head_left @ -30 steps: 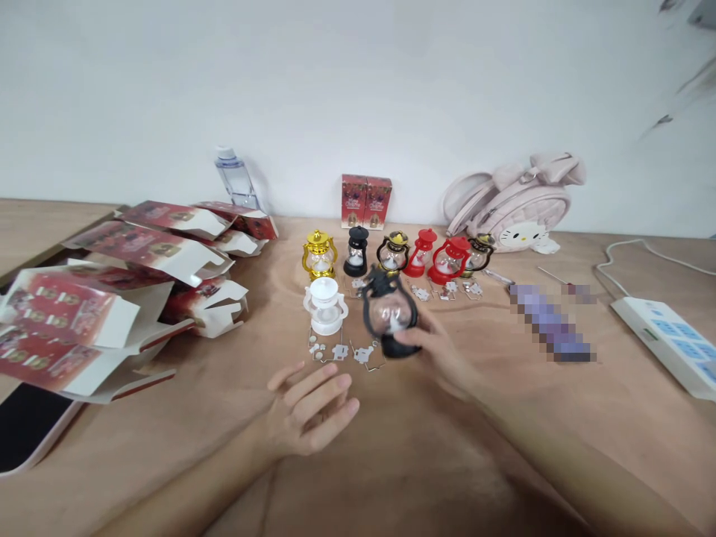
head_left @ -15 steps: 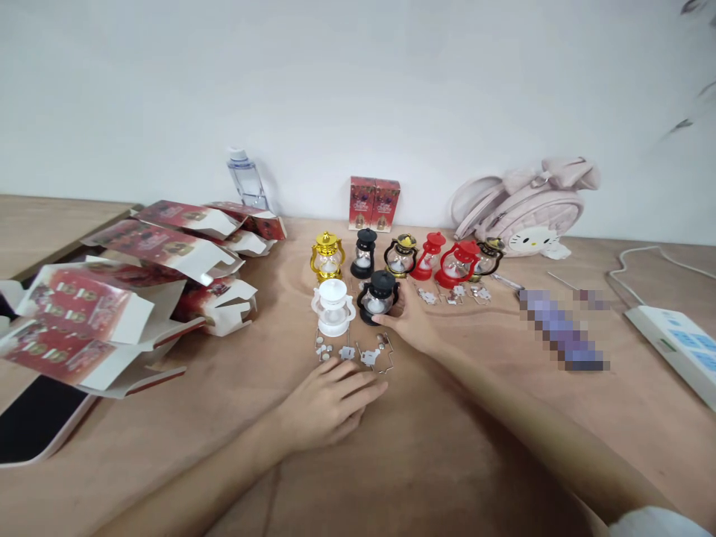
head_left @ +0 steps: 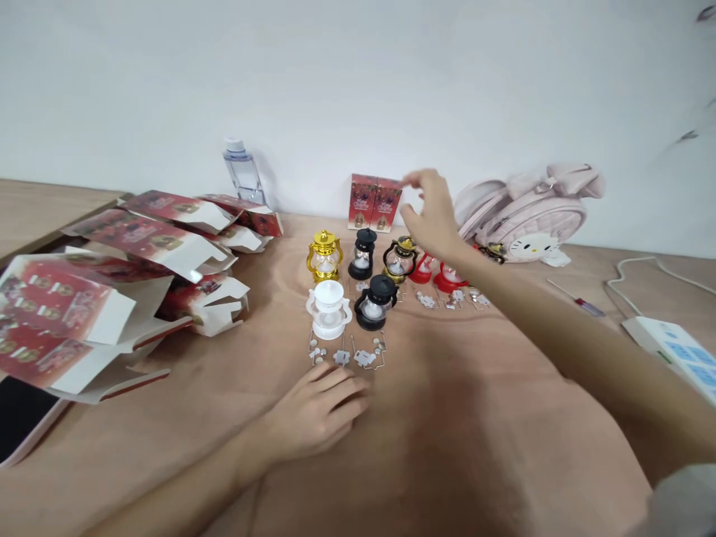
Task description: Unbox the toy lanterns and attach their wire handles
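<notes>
My right hand (head_left: 432, 212) is raised beside two small red boxes (head_left: 374, 203) standing against the wall. Its thumb and fingers are apart around nothing, close to the right-hand box. My left hand (head_left: 324, 409) lies on the table, fingers loosely stretched and holding nothing. Just beyond it are a white mini lantern (head_left: 329, 312), a black mini lantern (head_left: 376, 304) and small metal parts (head_left: 342, 356). Behind them stand a gold lantern (head_left: 324, 257), another black lantern (head_left: 363, 255) and a black-and-gold lantern (head_left: 399, 261). Red lanterns (head_left: 450, 278) are partly hidden by my right forearm.
Opened red cartons (head_left: 151, 239) are heaped at the left, over a dark-screened device (head_left: 25, 414). A clear bottle (head_left: 245, 175) stands behind them. At the right are a pink bag (head_left: 537, 212), a screwdriver (head_left: 587, 306) and a white power strip (head_left: 674, 343) with its cable.
My right hand has let go of the front black lantern and moved up and away to the red boxes. The left hand stays on the table. The view has shifted slightly.
</notes>
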Demonstrator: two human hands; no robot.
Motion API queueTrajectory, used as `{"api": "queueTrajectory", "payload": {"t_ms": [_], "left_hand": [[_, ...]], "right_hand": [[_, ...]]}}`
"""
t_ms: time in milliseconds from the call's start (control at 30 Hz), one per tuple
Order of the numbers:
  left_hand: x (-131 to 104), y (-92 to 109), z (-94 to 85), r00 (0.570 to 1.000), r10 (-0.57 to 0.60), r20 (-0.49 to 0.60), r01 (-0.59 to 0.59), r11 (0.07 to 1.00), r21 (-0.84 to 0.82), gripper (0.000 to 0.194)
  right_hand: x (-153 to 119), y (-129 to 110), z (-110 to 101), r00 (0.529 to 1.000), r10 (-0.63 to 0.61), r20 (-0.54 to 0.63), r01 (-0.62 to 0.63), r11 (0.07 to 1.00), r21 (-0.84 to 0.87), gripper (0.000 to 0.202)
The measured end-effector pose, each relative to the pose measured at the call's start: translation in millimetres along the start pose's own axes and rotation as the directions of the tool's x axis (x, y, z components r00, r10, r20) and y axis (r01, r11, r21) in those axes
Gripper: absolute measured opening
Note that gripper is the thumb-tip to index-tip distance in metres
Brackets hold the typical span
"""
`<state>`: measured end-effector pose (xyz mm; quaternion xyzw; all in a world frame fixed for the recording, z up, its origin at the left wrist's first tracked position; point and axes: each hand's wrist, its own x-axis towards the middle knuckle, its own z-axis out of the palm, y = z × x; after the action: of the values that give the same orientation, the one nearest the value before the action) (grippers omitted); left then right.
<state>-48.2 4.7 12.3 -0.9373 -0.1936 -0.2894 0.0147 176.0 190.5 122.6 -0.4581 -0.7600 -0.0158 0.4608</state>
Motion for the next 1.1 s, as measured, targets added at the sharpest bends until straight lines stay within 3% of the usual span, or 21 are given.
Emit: {"api": "queueTrajectory", "payload": {"t_ms": [100,167,267,367,467,600,667,733,800,867,933,1033,1067,1100], "left_hand": [[-0.3,0.1,-3.3,1.000,-0.009,0.007,0.009,0.999,-0.041,0.020],[-0.9,0.3,-5.1,1.000,-0.020,0.016,0.021,0.998,-0.063,0.019],[-1.2,0.2,-6.6,1.000,-0.015,0.022,0.017,0.996,-0.082,0.018],[-0.7,-0.6,-6.8,1.000,-0.004,0.026,0.006,0.996,-0.086,0.018],[-0.6,-1.2,-6.5,1.000,-0.005,0.024,0.007,0.997,-0.083,0.017],[-2.2,-1.5,-7.4,1.000,-0.001,0.022,0.003,0.995,-0.098,0.018],[-2.9,-1.8,-8.6,1.000,0.006,0.022,-0.004,0.995,-0.103,0.020],[-3.0,-2.3,-9.6,1.000,0.013,0.007,-0.012,0.995,-0.101,0.022],[-2.6,-2.9,-10.5,1.000,0.010,-0.010,-0.011,0.996,-0.092,0.026],[-2.4,-3.4,-10.8,1.000,-0.008,-0.018,0.006,0.996,-0.094,0.029],[-3.5,-4.0,-10.0,0.998,-0.041,-0.045,0.035,0.991,-0.127,0.031],[-7.5,-3.7,-5.0,0.980,-0.151,-0.126,0.110,0.952,-0.286,0.041],[-8.9,-2.8,-2.2,0.965,-0.202,-0.169,0.130,0.923,-0.363,0.049],[-10.1,-1.4,1.0,0.941,-0.259,-0.216,0.146,0.891,-0.430,0.057]], "right_hand": [[60.3,31.8,28.3,0.976,-0.037,0.215,0.101,0.950,-0.295,0.048],[83.2,54.7,47.1,0.932,0.015,0.363,0.139,0.908,-0.395,0.066],[97.4,80.7,67.6,0.855,0.153,0.496,0.121,0.871,-0.476,0.084],[99.2,92.8,74.8,0.842,0.170,0.512,0.141,0.846,-0.513,0.088],[94.8,91.4,71.7,0.847,0.132,0.515,0.203,0.815,-0.542,0.086],[82.0,69.9,59.5,0.841,0.105,0.530,0.265,0.775,-0.574,0.079],[75.5,53.3,47.2,0.841,0.093,0.533,0.277,0.772,-0.572,0.072],[68.7,35.5,26.4,0.879,0.026,0.476,0.269,0.798,-0.539,0.061],[57.5,18.2,-3.3,0.941,-0.052,0.334,0.214,0.857,-0.470,0.055],[35.3,1.8,-37.2,0.986,-0.116,0.120,0.149,0.934,-0.325,0.054],[-3.1,-13.4,-67.0,0.985,-0.102,-0.142,0.087,0.990,-0.107,0.045],[-89.1,-33.4,-88.8,0.932,0.091,-0.351,-0.015,0.976,0.215,0.040],[-121.2,-39.6,-88.8,0.913,0.201,-0.356,-0.091,0.949,0.302,0.038],[-152.2,-45.7,-85.5,0.907,0.322,-0.272,-0.210,0.905,0.370,0.035]]}}
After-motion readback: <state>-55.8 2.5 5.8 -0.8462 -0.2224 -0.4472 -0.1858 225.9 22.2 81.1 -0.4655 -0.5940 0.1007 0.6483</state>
